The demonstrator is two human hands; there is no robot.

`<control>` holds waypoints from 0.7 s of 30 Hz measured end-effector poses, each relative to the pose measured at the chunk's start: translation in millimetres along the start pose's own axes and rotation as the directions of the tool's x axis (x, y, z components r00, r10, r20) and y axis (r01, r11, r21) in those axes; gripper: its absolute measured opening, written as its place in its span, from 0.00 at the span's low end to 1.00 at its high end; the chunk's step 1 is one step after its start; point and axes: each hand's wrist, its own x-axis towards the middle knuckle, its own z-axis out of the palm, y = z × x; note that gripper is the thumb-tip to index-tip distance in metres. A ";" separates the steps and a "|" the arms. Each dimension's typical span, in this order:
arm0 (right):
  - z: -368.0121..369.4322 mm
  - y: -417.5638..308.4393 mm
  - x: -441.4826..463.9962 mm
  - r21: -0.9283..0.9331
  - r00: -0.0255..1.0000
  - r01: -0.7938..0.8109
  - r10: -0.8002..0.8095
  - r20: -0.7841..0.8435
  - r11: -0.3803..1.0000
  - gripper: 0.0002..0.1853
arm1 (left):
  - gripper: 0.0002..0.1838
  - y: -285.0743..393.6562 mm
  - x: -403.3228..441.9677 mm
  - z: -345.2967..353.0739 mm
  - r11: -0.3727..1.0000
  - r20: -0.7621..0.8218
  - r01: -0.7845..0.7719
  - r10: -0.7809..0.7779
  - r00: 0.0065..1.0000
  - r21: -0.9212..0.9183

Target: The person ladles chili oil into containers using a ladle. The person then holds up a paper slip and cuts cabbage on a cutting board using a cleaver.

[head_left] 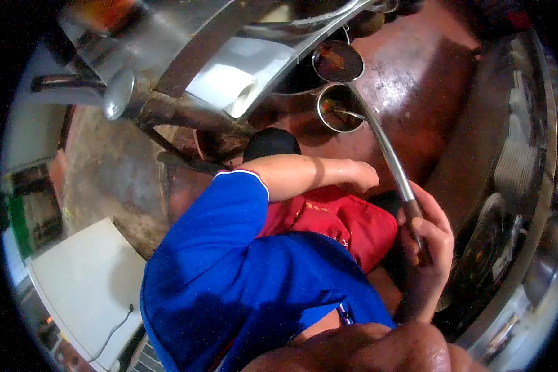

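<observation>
My right hand (429, 232) is wrapped around the dark grip of a long-handled metal ladle (387, 152). Its shaft slants up and away to where two round metal vessels meet. The farther vessel (338, 61) holds a dark reddish-brown liquid with orange bits. In the nearer vessel (340, 108) are brownish contents and a pale spoon handle. Which of these rounds joins the ladle shaft, I cannot tell. My left hand (361, 176) hovers above the red apron (335, 217), its fingers curled in. Whatever might be inside those fingers is hidden.
A metal worktop (260, 56) with a white paper roll (223, 90) stands at the upper left. Stacked plates (518, 164) line a shelf on the right. A white box-like surface (84, 285) with a cord lies lower left. Reddish floor (409, 74) shows ahead.
</observation>
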 end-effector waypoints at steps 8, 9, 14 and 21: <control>-28.8 21.8 -14.7 -0.008 0.992 -0.012 0.011 -0.129 1.000 0.39 | 0.13 -2.2 1.8 6.2 0.998 0.017 -0.038 0.038 0.999 0.043; -33.0 24.6 -14.0 -0.002 0.992 -0.023 0.022 -0.125 1.000 0.39 | 0.14 1.9 -6.4 -0.7 0.999 0.022 -0.036 0.036 0.999 0.032; -54.4 51.7 7.9 -0.017 0.992 -0.084 0.082 -0.099 0.996 0.36 | 0.14 4.6 -2.7 8.1 0.996 0.155 0.021 -0.035 0.987 0.088; -71.9 114.9 82.2 -0.201 0.990 -0.128 0.113 -0.089 0.971 0.32 | 0.16 -7.9 -4.2 25.7 0.984 0.307 -0.048 -0.007 0.952 0.171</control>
